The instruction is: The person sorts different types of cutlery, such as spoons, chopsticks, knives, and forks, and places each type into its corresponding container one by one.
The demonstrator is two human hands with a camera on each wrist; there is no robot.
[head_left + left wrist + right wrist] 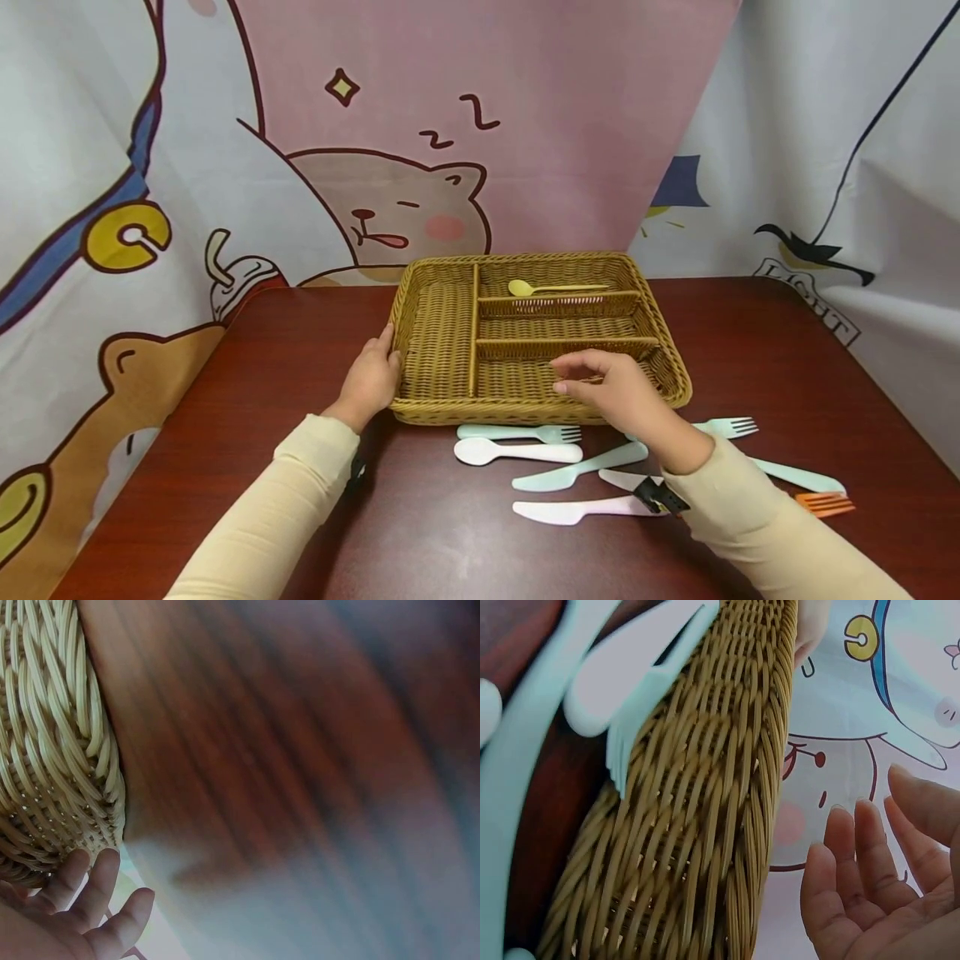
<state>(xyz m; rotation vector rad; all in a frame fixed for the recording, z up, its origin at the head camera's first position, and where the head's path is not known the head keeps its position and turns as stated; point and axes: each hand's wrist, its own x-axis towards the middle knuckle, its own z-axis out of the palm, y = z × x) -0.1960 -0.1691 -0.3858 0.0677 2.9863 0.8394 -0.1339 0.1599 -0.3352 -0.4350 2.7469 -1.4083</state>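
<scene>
A brown wicker basket with several compartments stands on the table. My left hand rests against its left side, and the left wrist view shows relaxed fingers right at the weave. My right hand is over the front right compartment, with thumb and fingers loosely bent and nothing between them. A yellow spoon lies in the back right compartment. Before the basket lie a mint fork, a white spoon, a mint knife and a pale pink knife.
Under and beside the right forearm lie another mint fork, a mint handle and an orange fork, partly covered by the sleeve. The dark red table ends at a cartoon-printed cloth behind the basket.
</scene>
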